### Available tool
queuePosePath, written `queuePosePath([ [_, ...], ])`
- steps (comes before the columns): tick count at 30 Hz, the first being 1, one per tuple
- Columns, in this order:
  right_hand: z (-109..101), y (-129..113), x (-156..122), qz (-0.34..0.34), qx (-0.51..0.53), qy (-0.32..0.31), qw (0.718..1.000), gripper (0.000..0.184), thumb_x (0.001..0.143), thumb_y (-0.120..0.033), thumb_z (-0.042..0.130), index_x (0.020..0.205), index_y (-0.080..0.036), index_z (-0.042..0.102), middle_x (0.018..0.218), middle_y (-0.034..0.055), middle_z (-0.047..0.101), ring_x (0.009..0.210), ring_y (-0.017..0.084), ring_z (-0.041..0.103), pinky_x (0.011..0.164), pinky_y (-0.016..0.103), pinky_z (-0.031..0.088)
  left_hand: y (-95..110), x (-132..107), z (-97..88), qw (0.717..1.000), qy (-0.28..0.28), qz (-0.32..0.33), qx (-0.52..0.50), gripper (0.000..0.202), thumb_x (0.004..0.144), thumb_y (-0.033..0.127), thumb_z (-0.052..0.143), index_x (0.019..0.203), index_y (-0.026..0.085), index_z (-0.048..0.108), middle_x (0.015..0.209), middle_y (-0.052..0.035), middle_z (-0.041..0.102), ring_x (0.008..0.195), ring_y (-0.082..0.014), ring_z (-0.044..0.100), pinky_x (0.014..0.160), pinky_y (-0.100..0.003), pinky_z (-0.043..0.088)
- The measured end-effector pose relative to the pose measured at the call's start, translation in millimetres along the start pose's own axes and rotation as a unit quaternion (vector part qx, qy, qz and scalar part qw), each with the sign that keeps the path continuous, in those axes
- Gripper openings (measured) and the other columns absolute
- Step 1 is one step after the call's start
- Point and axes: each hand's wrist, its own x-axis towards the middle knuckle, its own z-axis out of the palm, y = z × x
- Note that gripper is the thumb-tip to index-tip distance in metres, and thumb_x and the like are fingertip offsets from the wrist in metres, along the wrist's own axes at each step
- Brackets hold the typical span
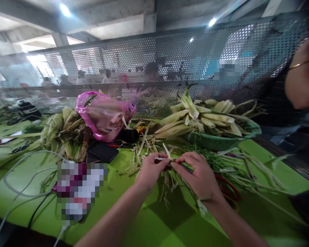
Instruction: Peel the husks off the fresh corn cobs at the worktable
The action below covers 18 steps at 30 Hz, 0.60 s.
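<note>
A pink bag (105, 116) lies back left on the green tabletop (154, 226). The left hand (150, 169) pinches one end of a pale stalk (167, 151). The stalk runs left to right between both hands. The right hand (198, 175) is closed on its other end. Bare tabletop lies nearer the person, and a green basket (221, 141) stands behind, to the right.

A thin pale stalk (161, 159) lies crosswise between the left hand (150, 171) and the right hand (198, 175). Both pinch it, and it hangs just above the green worktop (134, 219). A narrow cream strip (167, 150) peels off it, pointing up and away. Something slim and dark shows at the right hand's fingertips, too blurred to identify.
</note>
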Motion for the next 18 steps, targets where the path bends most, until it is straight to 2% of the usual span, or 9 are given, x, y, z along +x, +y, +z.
queuePosePath([
  [3,5.6,-0.7,-1.7,0.004,-0.008,-0.013,1.0,0.017,0.083,-0.04,0.065,0.084,-0.023,0.068,0.095,0.0073,0.06,0.093,0.027,0.054,0.082,0.04,0.041,-0.6,-0.8,-0.4,0.999,0.003,0.008,0.03,0.035,0.064,0.039,0.079,0.082,0.012,0.065,0.064,0.0004,0.058,0.059,-0.0085,0.049,0.059,-0.022,0.036],
  [6,8.3,0.7,-1.8,0.005,0.03,-0.02,0.999,0.014,0.084,-0.035,0.063,0.079,-0.022,0.067,0.094,0.0072,0.06,0.093,0.026,0.055,0.083,0.04,0.042,-0.6,-0.7,-1.7,0.999,-0.005,0.012,0.047,0.033,0.065,0.038,0.077,0.083,0.013,0.065,0.065,0.0008,0.057,0.059,-0.0085,0.047,0.059,-0.022,0.033],
  [11,3.9,2.0,1.2,0.038,0.111,-0.082,0.99,0.016,0.084,-0.034,0.061,0.075,-0.022,0.065,0.097,0.0067,0.058,0.097,0.025,0.055,0.087,0.039,0.042,2.2,0.3,-2.3,0.999,-0.023,0.01,0.044,0.028,0.067,0.033,0.074,0.082,0.012,0.064,0.066,0.0012,0.056,0.061,-0.0081,0.045,0.061,-0.022,0.031],
  [14,-0.9,1.5,2.6,0.04,0.132,-0.108,0.984,0.015,0.084,-0.034,0.061,0.076,-0.022,0.065,0.099,0.0059,0.057,0.098,0.024,0.055,0.089,0.039,0.041,5.3,0.2,-2.7,0.999,-0.03,-0.016,0.008,0.03,0.063,0.032,0.077,0.08,0.011,0.064,0.064,0.0008,0.057,0.06,-0.0077,0.046,0.061,-0.022,0.033],
  [18,-5.1,0.4,2.7,0.018,0.131,-0.12,0.984,0.012,0.086,-0.032,0.06,0.08,-0.023,0.066,0.105,0.0059,0.057,0.105,0.025,0.053,0.092,0.038,0.04,13.8,-2.6,-4.6,0.994,-0.056,-0.084,-0.044,0.036,0.056,0.032,0.083,0.078,0.011,0.063,0.064,0.0004,0.057,0.058,-0.0075,0.05,0.062,-0.023,0.04],
])
